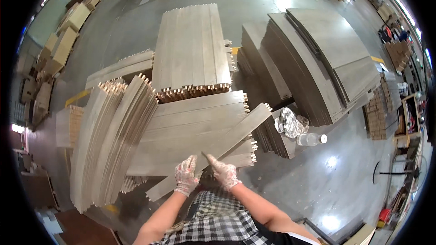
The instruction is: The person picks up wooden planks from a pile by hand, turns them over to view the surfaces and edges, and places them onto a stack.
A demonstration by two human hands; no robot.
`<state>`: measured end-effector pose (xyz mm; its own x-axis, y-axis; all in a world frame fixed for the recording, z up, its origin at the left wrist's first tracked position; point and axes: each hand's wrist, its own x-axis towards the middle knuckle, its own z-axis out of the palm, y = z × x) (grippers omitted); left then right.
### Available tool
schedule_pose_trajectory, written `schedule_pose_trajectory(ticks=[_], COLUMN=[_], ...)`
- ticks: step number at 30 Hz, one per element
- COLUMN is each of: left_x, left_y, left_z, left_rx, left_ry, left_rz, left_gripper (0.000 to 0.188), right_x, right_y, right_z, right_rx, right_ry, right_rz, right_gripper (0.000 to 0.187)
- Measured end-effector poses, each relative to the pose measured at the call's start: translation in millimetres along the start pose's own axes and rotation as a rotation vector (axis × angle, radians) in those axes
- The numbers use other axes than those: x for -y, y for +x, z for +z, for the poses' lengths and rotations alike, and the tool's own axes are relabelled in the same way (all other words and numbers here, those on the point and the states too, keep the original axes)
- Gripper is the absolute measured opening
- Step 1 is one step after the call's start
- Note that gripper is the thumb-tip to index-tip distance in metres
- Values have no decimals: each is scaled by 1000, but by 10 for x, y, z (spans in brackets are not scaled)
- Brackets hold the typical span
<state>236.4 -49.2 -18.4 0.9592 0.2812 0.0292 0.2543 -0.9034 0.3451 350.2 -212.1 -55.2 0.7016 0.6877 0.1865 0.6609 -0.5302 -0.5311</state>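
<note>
A grey-brown plank (240, 127) with dowel-like pegs at its ends lies slantwise over a stack of similar boards (181, 131), close to my body. My left hand (186, 177), in a pale patterned glove, is over the plank's lower half with its fingers drawn together; what they hold is hidden. Just to its right, my right hand (222, 172), gloved alike, is closed around a thin dark pointed object (204, 155), too small to name. Its tip points toward my left hand.
Bundles of pegged boards (113, 140) lean on the left, and another board stack (188, 45) lies beyond. Tall panel stacks (327, 54) stand at right. Crumpled clear plastic (290, 122) and a clear bottle (309, 139) sit at their near end. A fan (399, 172) stands far right.
</note>
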Motion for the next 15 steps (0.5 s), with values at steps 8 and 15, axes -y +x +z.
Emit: schedule_pose_trajectory(ticks=[8, 15], left_x=[186, 581], left_y=[-133, -671], left_z=[18, -193], left_rx=[-139, -270], left_ry=[-231, -50], left_rz=[27, -246], left_gripper=[84, 63], right_x=[-458, -54], right_y=[352, -77], right_z=[-265, 167], right_rx=[-133, -156], right_ry=[-88, 79], right_rz=[257, -15], right_gripper=[58, 68])
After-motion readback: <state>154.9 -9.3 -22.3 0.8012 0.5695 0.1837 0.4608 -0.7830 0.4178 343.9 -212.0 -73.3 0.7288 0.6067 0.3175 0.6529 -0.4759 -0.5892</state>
